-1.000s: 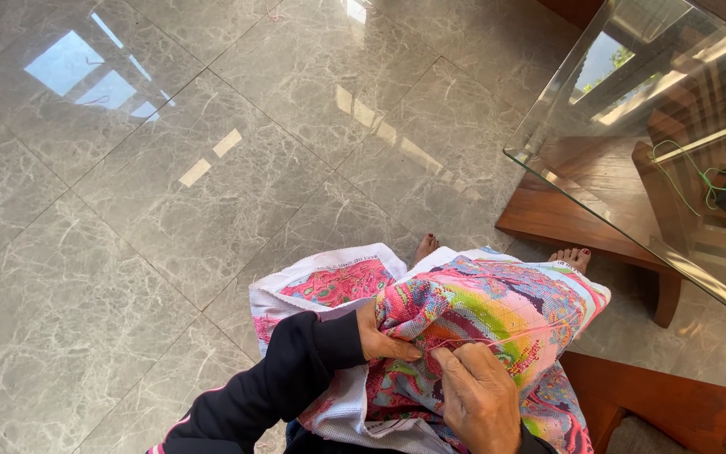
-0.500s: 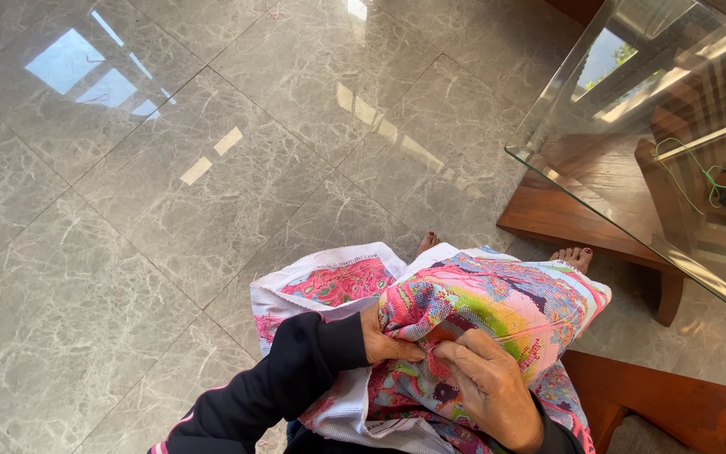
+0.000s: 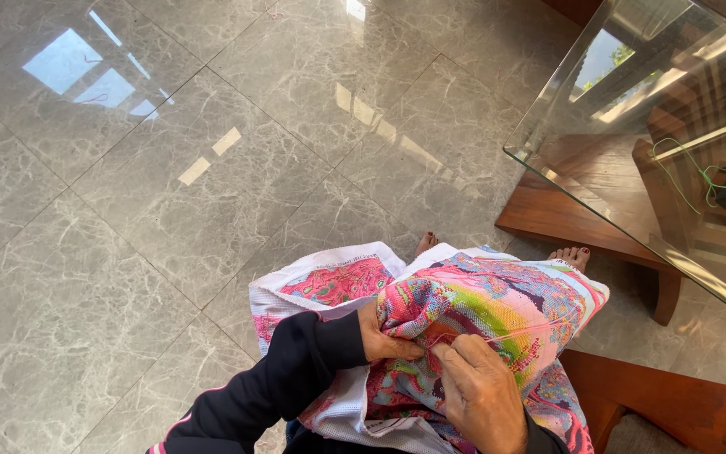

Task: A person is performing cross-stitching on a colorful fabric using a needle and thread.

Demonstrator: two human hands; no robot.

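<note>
Head view shows our left hand (image 3: 384, 340) pinching a fold of the bright cross-stitch cloth (image 3: 497, 307) on our lap; our right hand (image 3: 481, 391) has its fingers (image 3: 445, 351) closed on a pink thread (image 3: 518, 334); we should keep the cloth taut and pull gently.

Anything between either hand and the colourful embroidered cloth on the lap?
Nothing visible. The left hand grips a fold of the colourful stitched cloth; the right hand rests on it, fingertips pinched at a thin pink thread.
</note>
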